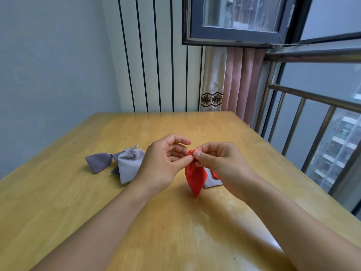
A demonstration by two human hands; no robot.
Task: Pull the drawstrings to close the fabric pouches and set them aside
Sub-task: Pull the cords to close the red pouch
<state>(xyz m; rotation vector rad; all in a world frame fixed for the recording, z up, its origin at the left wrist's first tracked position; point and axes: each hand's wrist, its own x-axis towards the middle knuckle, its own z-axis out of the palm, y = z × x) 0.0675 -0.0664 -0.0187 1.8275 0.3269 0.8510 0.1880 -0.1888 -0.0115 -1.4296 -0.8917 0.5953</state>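
A red fabric pouch point(196, 178) hangs above the wooden table point(166, 222) with its top gathered tight. My left hand point(166, 163) pinches the gathered neck from the left, and my right hand point(216, 159) pinches it from the right. On the left of the table lie closed pouches: a light grey pouch point(130, 165) and a darker grey pouch point(98, 162), with a third dark one partly hidden behind the light one. Under my right wrist lies a flat grey pouch point(212, 181) with something red on it, mostly hidden.
The table meets a striped wall panel at the back. A metal railing point(312, 118) and window run along the right side, with a pink curtain point(240, 79) in the corner.
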